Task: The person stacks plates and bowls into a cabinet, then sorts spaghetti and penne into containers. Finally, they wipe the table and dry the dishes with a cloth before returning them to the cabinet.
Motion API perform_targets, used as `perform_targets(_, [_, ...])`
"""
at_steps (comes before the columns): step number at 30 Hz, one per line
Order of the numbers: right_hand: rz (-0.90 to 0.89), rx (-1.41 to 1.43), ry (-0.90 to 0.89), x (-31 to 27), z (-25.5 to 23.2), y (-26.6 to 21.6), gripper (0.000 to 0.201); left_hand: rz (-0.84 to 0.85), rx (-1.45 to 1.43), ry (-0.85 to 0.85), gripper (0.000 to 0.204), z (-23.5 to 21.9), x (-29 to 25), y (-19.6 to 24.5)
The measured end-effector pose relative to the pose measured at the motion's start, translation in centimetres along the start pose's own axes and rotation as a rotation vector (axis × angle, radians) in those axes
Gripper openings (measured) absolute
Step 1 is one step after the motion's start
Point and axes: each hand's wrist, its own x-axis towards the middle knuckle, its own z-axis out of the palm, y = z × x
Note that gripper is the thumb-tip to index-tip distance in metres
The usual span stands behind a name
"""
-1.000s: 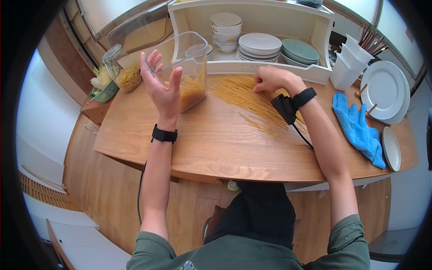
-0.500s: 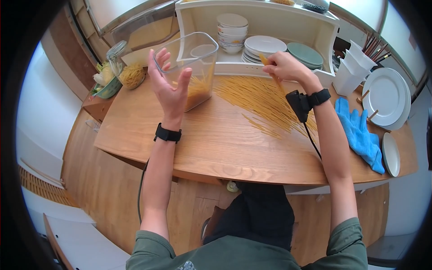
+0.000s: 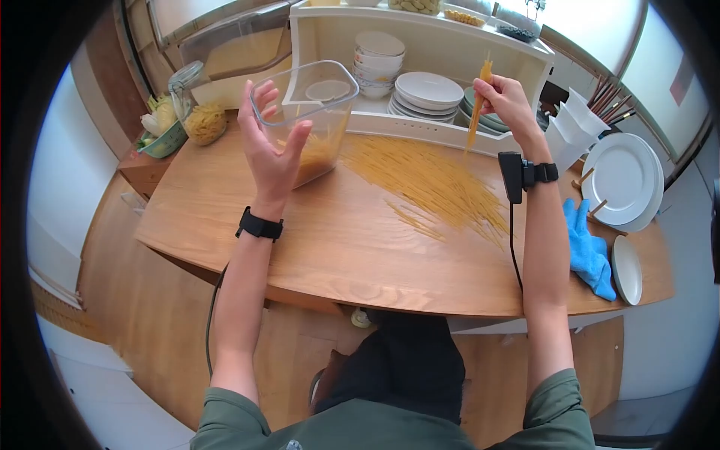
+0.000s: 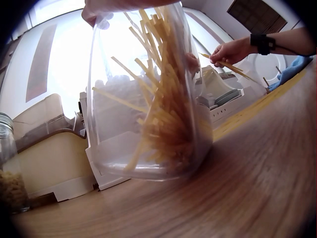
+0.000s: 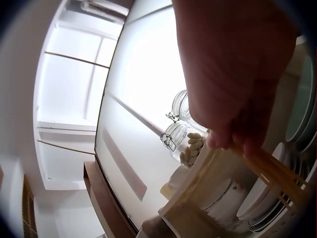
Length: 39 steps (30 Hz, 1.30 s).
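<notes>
My left hand [image 3: 274,161] holds a clear plastic container [image 3: 345,124] near its rim, thumb on the near side and fingers on the left side. Inside it, a bunch of spaghetti [image 4: 166,109] leans at a slant in the left wrist view. High above the right part of the table, my right hand [image 3: 511,109] pinches a bundle of spaghetti [image 3: 475,124] between thumb and fingers, its strands hanging nearly upright. Below, many loose spaghetti strands [image 3: 420,176] lie spread on the wooden table [image 3: 337,255].
Behind stands a white shelf [image 3: 420,120] with stacked bowls [image 3: 378,60] and plates [image 3: 429,90]. A blue glove [image 3: 589,255], a white dish [image 3: 627,270] and racked plates [image 3: 619,176] sit at right. A glass jar of pasta [image 3: 205,124] and a bowl of vegetables [image 3: 165,139] stand at left.
My right hand has risen from the loose spaghetti on the table with a bundle pinched in it, moving up and right. The left hand stays at the container.
</notes>
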Motion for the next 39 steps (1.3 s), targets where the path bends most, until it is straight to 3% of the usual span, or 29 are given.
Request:
perform_targets(10, [-0.037, 0.376, 0.370, 0.6, -0.1, -0.2, 0.028, 0.013, -0.041, -0.046, 0.096, -0.3, -0.4, 0.1])
perform_targets(15, [-0.013, 0.431, 0.399, 0.6, 1.3, 0.7, 0.026, 0.005, -0.083, -0.066, 0.098, -0.4, -0.4, 0.1])
perform_targets(18, [0.001, 0.714, 0.430, 0.8, 1.6, 0.2, 0.020, 0.014, -0.075, -0.068, 0.098, -0.3, -0.5, 0.2])
perform_targets(25, [-0.088, 0.986, 0.436, 3.7, 2.2, -6.8, 0.015, 0.040, -0.034, -0.071, 0.093, -0.4, -0.3, 0.4])
perform_targets(29, [-0.175, 0.987, 0.408, 3.4, 4.7, -13.5, 0.017, 0.021, -0.078, -0.054, 0.091, -0.5, -0.1, 0.5])
perform_targets(31, [-0.261, 0.831, 0.332, 2.7, 6.9, -15.4, 0.021, 0.015, -0.096, -0.054, 0.092, -0.6, -0.1, 0.3])
perform_targets(35, [-0.353, 0.552, 0.219, -0.3, 11.6, -16.9, 0.023, -0.008, -0.098, -0.046, 0.093, -0.4, -0.1, -0.1])
perform_targets(37, [-0.472, 0.298, 0.009, -1.0, 13.4, -16.4, 0.022, -0.025, -0.094, -0.045, 0.094, -0.5, -0.1, -0.2])
perform_targets(39, [-0.422, 0.212, -0.055, -1.1, 14.2, -15.9, 0.021, -0.042, -0.101, -0.050, 0.096, -0.5, 0.1, -0.3])
